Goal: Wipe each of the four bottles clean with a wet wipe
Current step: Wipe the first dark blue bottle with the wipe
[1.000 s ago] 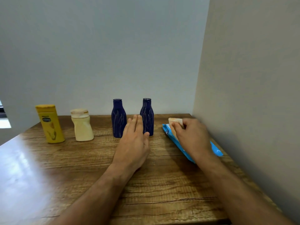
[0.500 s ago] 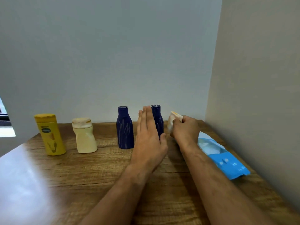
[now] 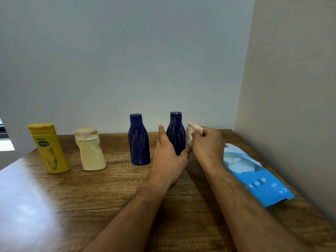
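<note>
Four bottles stand in a row at the back of the wooden table (image 3: 91,200): a yellow bottle (image 3: 48,148), a cream bottle (image 3: 90,149), a left dark blue bottle (image 3: 139,140) and a right dark blue bottle (image 3: 176,130), both blue ones streaked with pale marks. My left hand (image 3: 168,160) reaches around the lower part of the right blue bottle, fingers on its left side and thumb at its front right. My right hand (image 3: 207,144) pinches a white wet wipe (image 3: 190,133) with an orange smear, held against that bottle's right side.
A blue wet wipe pack (image 3: 254,180) lies open on the table's right side, close to the beige side wall (image 3: 291,106). A grey wall runs behind the bottles. The table's left front part shines with glare.
My right hand lifted the wipe off the pack and carried it left to the right blue bottle. My left hand moved forward from the table and closed in around that bottle's base.
</note>
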